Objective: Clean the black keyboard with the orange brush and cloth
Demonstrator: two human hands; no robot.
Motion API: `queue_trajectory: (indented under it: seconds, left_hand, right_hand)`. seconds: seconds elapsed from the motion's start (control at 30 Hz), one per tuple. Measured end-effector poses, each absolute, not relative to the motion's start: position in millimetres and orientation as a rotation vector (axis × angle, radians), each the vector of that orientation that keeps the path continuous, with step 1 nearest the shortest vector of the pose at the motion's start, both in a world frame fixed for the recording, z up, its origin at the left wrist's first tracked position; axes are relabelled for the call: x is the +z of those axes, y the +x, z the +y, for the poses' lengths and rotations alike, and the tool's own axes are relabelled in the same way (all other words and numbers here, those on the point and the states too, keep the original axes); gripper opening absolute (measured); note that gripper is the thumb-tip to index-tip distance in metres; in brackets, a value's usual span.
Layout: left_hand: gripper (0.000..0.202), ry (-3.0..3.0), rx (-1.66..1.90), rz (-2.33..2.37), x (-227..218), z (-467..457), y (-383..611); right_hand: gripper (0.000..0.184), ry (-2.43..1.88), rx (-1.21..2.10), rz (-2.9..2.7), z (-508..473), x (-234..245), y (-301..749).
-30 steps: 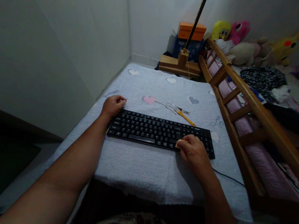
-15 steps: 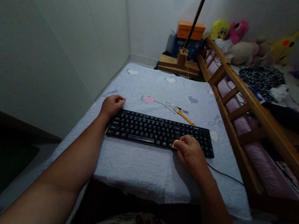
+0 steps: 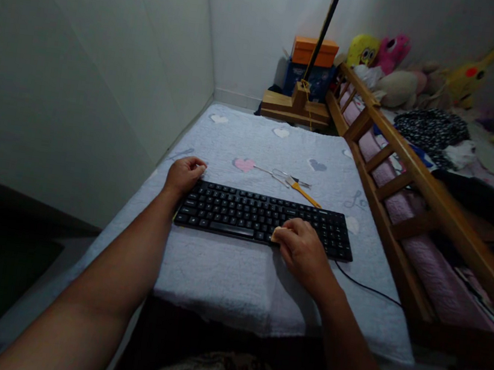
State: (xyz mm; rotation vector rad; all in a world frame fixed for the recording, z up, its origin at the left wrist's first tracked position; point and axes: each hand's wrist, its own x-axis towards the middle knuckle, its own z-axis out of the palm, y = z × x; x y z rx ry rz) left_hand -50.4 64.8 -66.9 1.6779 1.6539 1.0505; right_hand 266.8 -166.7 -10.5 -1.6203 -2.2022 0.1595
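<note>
A black computer keyboard (image 3: 234,212) lies flat on the cloth-covered table. My right hand (image 3: 303,250) is closed around a small pale-orange piece (image 3: 275,235), sponge-like in look, and presses it on the keys near the front edge, right of the space bar. At the keyboard's far left corner rests my left hand (image 3: 184,175), its fingers curled in; whether anything is inside them is hidden. Beyond the keyboard lie a brush (image 3: 303,190) with a yellow handle and a thin metal tool (image 3: 280,178).
A light blue cloth (image 3: 226,273) with hearts covers the table. The keyboard's cable (image 3: 368,285) runs off to the right. Along that side stands a wooden bed rail (image 3: 405,175), with plush toys behind it. A post on a wooden base (image 3: 296,106) stands past the far edge.
My right hand has slid left along the keyboard's front rows with the pale-orange piece. My left hand has stayed at the corner.
</note>
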Motion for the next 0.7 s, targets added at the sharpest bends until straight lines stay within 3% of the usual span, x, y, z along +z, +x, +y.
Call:
queue_trajectory:
  seconds: [0.43,0.7]
  left_hand:
    - [0.021,1.704,1.045,1.637,-67,65,-50]
    - [0.023,1.701,1.015,1.621,-61,61,-50]
  right_hand:
    - [0.020,-1.497,0.258,-2.404,-117,0,214]
    - [0.022,-1.659,0.299,-2.442,-130,9,227]
